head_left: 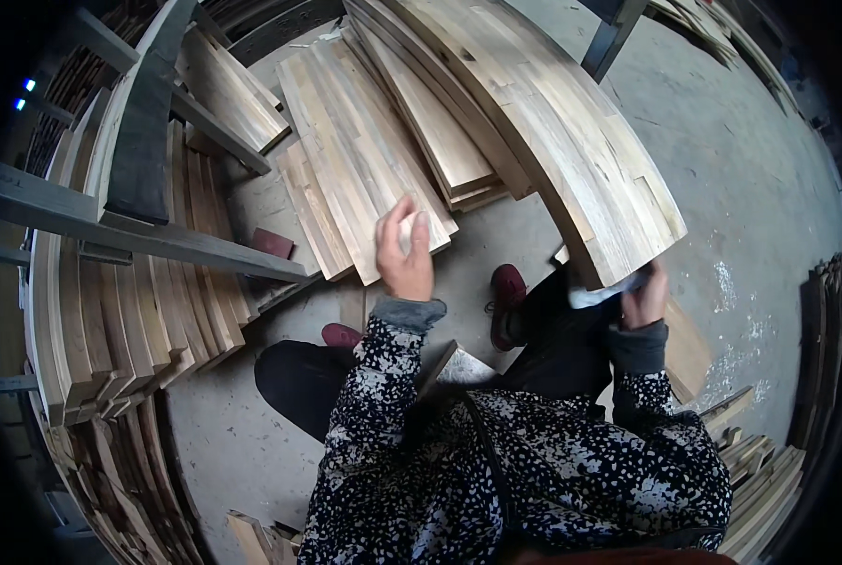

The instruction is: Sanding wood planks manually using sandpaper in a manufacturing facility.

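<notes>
Right, so everything hinges on that long wooden panel (571, 122): it lies ahead and to the person's right, its near end almost over the right thigh, its long axis running away forward and a little leftward. The right hand (645, 299) is clearly the nearer one, right at the near end's outer corner, fingers bent and partly hidden; a whitish, crumpled-looking thing (601, 296) shows beside it under the edge. Whether those fingers pinch that thing, the wood or both, I can't tell from here.

Over on the other side, the left hand (407, 259) is loosely curled, thumb apart from the fingers, nothing visible in its grasp. It's above the near ends of the flat panels (355, 160), well apart from the long one; contact with the wood beneath, I can't make out. Between the two lie narrower stacked boards (440, 122), close along the long panel's left edge, so room is tight there. Out to the right, it's bare concrete floor (722, 188), much freer. Leftward, a metal rack (157, 226) hems things in.
</notes>
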A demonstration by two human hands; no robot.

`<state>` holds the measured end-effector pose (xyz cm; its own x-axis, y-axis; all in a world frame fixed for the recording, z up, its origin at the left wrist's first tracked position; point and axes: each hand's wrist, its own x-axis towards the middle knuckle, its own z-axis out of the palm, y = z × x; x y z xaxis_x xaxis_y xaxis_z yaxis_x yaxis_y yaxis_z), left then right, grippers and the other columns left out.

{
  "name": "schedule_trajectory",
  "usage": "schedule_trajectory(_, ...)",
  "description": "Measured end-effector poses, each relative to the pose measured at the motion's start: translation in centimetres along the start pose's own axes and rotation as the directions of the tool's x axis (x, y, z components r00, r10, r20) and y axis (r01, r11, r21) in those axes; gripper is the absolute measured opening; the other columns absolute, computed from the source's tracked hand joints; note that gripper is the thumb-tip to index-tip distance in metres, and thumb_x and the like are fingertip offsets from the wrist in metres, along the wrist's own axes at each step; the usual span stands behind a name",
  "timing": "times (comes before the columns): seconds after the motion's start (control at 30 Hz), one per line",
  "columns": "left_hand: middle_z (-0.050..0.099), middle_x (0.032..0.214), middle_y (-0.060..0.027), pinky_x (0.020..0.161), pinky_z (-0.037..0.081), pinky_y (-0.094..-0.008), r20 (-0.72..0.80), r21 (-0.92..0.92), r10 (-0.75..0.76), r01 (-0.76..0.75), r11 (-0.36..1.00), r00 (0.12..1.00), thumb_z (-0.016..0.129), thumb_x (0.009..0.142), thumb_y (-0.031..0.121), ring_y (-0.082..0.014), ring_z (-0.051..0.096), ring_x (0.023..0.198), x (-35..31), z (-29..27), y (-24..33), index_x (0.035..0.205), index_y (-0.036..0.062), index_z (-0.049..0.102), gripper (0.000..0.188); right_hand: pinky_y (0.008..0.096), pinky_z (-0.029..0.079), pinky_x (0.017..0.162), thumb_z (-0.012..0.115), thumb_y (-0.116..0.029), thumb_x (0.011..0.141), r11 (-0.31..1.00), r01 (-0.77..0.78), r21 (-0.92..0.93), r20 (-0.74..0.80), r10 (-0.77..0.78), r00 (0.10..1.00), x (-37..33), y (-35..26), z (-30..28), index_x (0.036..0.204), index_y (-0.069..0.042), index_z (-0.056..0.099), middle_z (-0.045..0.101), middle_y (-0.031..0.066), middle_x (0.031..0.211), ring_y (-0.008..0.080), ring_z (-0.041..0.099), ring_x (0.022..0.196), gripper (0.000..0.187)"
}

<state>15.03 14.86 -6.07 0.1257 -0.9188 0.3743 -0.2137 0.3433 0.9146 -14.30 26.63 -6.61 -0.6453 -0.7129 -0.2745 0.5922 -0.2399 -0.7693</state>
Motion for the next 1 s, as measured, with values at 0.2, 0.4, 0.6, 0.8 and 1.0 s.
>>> schedule_trajectory(0.2,0.057,0.097,-0.0121,0.078,0.043,-0.0272,0.728,-0.221,-0.246,0.558,0.800,0.640,0.045,0.087,0.040,-0.0159,0.055,0.087,-0.6,4.8,7.2,0.114,0.0000,0.044,0.048,0.0286,0.038,0.086,0.045,-0.017,0.086,0.948,0.286,-0.138,0.185,-0.259,0.948,4.5,-6.1,0.9,0.106,0.003,0.050,0.056,0.0077,0.102,0.0169,0.052,0.097,0.029)
schedule_trajectory(0.4,0.050,0.108,-0.0180,0.081,0.044,-0.0309,0.655,-0.449,-0.394,0.751,0.485,0.646,0.060,0.079,0.036,-0.0193,0.053,0.094,-1.9,8.0,9.6,0.119,-0.0023,0.031,0.063,0.0261,0.039,0.084,0.047,-0.017,0.087,0.862,0.424,-0.278,0.177,-0.388,0.904,2.3,-6.4,6.3,0.106,0.002,0.052,0.057,0.0072,0.101,0.0137,0.052,0.095,0.028)
schedule_trajectory(0.6,0.052,0.103,-0.0125,0.085,0.041,-0.0326,0.600,-0.549,-0.365,0.698,0.460,0.712,0.068,0.073,0.013,-0.0181,0.051,0.097,-2.0,9.8,9.5,0.119,-0.0022,0.030,0.062,0.0205,0.041,0.076,0.050,-0.027,0.086,0.862,0.315,-0.397,0.496,-0.087,0.864,3.8,-7.6,6.1,0.106,-0.002,0.054,0.058,0.0034,0.096,0.0078,0.053,0.086,0.032)
schedule_trajectory(0.8,0.054,0.102,-0.0102,0.086,0.042,-0.0299,0.606,-0.484,-0.377,0.701,0.523,0.700,0.058,0.079,0.012,-0.0185,0.052,0.096,-1.8,7.4,9.6,0.112,-0.0008,0.044,0.038,0.0202,0.039,0.077,0.061,-0.032,0.077,0.841,0.242,-0.483,0.474,0.019,0.880,1.3,-6.9,5.4,0.104,-0.002,0.055,0.058,0.0018,0.093,0.0079,0.051,0.086,0.042)
schedule_trajectory(1.0,0.054,0.107,-0.0135,0.088,0.040,-0.0337,0.574,-0.375,-0.452,0.710,0.597,0.683,0.053,0.079,0.020,-0.0228,0.053,0.098,-5.6,0.3,11.0,0.112,-0.0047,0.044,0.043,0.0217,0.041,0.074,0.062,-0.030,0.075,0.882,0.029,-0.469,0.546,0.264,0.795,-4.8,-6.5,5.5,0.105,-0.002,0.054,0.057,0.0043,0.091,0.0091,0.052,0.083,0.042)
